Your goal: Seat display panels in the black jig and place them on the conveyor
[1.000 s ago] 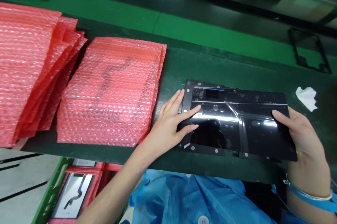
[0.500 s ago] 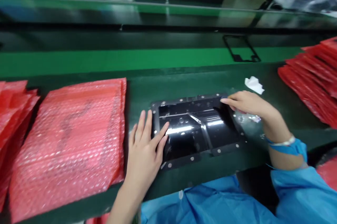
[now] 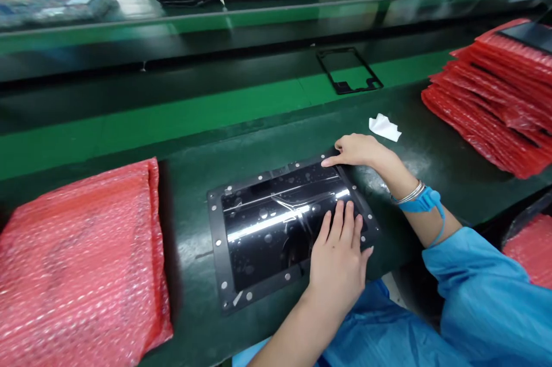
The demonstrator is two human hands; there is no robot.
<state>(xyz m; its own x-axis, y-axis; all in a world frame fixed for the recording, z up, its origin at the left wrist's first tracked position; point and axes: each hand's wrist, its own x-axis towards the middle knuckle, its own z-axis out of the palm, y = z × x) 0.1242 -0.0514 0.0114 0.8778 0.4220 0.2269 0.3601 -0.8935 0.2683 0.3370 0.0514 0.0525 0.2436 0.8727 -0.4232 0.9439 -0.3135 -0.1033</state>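
Note:
A black display panel (image 3: 259, 263), glossy under a film with bubbles and creases, lies flat on the dark green bench. Metal dots run along its dark border. My left hand (image 3: 338, 257) rests flat over the panel's lower right part, fingers stretched out. At the upper right corner, my right hand (image 3: 357, 151) grips the edge; its thumb lies on top and the other fingers curl at the far side, partly hidden. A white crumpled scrap (image 3: 385, 127) lies just beyond the right hand. The right wrist wears a blue strap (image 3: 420, 200).
A red bubble-wrap bag (image 3: 86, 257) lies on the left. On the right stands a stack of red bubble-wrap bags (image 3: 491, 108) with a dark panel on top. A thin black frame (image 3: 340, 89) lies farther back on the green strip. Behind it runs a raised ledge (image 3: 259, 16).
My left hand has moved from the panel's left edge to its lower right part. The right hand stays at the upper right corner. The view has shifted and tilted.

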